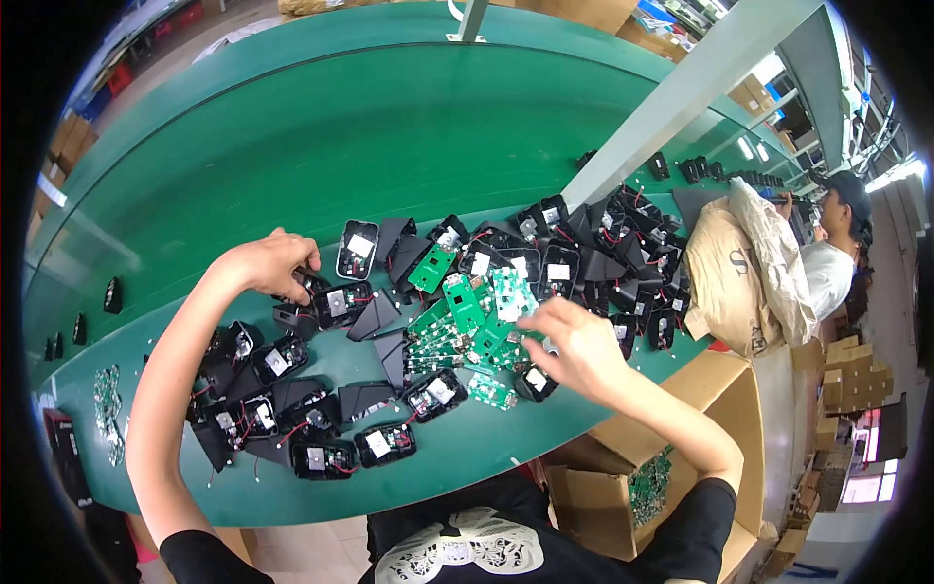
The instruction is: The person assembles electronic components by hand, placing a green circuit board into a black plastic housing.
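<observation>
My left hand is closed around the edge of a black plastic housing at the left of the pile. My right hand hovers at the right side of a heap of green circuit boards, fingers bent and somewhat apart, with nothing visible between them. Just beyond its fingertips lies a pale-looking board, and a loose green board is on the near side. Around the heap sit several black housings with white squares and red wires, such as an upright open one and another.
The green bench curves across the view. A grey post rises at the right, beside brown sacks and a co-worker. An open carton with green boards stands below the bench edge. More boards lie far left.
</observation>
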`<state>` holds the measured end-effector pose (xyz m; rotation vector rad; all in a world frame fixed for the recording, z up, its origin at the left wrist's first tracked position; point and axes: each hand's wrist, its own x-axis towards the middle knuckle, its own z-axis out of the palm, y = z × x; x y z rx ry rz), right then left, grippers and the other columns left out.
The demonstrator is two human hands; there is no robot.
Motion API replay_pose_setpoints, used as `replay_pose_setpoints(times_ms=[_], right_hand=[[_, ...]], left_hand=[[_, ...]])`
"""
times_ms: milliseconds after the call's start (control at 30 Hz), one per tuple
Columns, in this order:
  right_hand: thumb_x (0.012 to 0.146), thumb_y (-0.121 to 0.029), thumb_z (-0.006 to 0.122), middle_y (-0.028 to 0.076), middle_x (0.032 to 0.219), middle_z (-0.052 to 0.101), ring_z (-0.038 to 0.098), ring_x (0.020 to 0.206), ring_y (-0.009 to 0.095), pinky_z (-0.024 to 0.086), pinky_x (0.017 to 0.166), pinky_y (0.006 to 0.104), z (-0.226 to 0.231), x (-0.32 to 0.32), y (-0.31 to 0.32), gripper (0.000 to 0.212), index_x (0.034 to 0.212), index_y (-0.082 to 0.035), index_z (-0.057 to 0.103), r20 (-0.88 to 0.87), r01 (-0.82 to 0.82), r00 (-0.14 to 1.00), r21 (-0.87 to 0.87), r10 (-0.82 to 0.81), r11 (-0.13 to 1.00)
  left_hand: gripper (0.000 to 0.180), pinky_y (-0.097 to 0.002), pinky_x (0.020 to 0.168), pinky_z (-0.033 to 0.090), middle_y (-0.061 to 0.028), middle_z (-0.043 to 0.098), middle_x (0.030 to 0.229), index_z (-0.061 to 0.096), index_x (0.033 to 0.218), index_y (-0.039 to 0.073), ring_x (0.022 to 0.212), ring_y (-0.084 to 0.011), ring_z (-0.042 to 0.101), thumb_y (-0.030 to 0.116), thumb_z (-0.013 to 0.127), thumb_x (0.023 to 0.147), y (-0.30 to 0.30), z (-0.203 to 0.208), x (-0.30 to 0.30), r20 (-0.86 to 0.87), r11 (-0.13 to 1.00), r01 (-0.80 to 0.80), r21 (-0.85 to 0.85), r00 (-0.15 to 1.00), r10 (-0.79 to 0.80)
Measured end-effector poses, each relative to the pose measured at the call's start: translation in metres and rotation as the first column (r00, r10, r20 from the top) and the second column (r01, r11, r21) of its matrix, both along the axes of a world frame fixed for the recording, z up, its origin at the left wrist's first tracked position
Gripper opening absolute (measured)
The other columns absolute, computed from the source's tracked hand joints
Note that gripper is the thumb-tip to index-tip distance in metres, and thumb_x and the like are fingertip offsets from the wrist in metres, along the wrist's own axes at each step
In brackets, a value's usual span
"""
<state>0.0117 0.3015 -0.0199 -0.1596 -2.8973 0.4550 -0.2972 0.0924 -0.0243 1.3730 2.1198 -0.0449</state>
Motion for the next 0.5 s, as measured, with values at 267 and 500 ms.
replay_pose_setpoints(times_ms=[267,500], right_hand=[[0.07,-0.03,0.069,0.011,0.087,0.053,0.059,0.071,0.026,0.049,0.052,0.034,-0.005,-0.035,-0.011,0.045,0.1,0.0,0.055,0.024,0.095,0.994,0.281,-0.106,0.955],[0.068,-0.016,0.062,0.018,0.076,0.059,0.061,0.067,0.032,0.051,0.058,0.0414,-0.01,-0.038,-0.011,0.019,0.076,0.001,0.06,0.162,0.108,0.974,0.276,-0.157,0.955]], left_hand=[[0.037,-0.0288,0.052,0.048,-0.0139,0.058,0.076,0.045,0.11,-0.001,0.07,-0.022,0.061,0.022,0.055,0.083,-0.073,0.061,0.026,0.162,0.665,-0.59,0.458,0.791,0.589],[0.04,-0.0303,0.036,0.046,-0.0119,0.055,0.078,0.042,0.114,0.003,0.06,-0.0196,0.058,0.024,0.046,0.081,-0.081,0.042,0.18,0.97,0.299,-0.952,-0.063,0.012,0.244]])
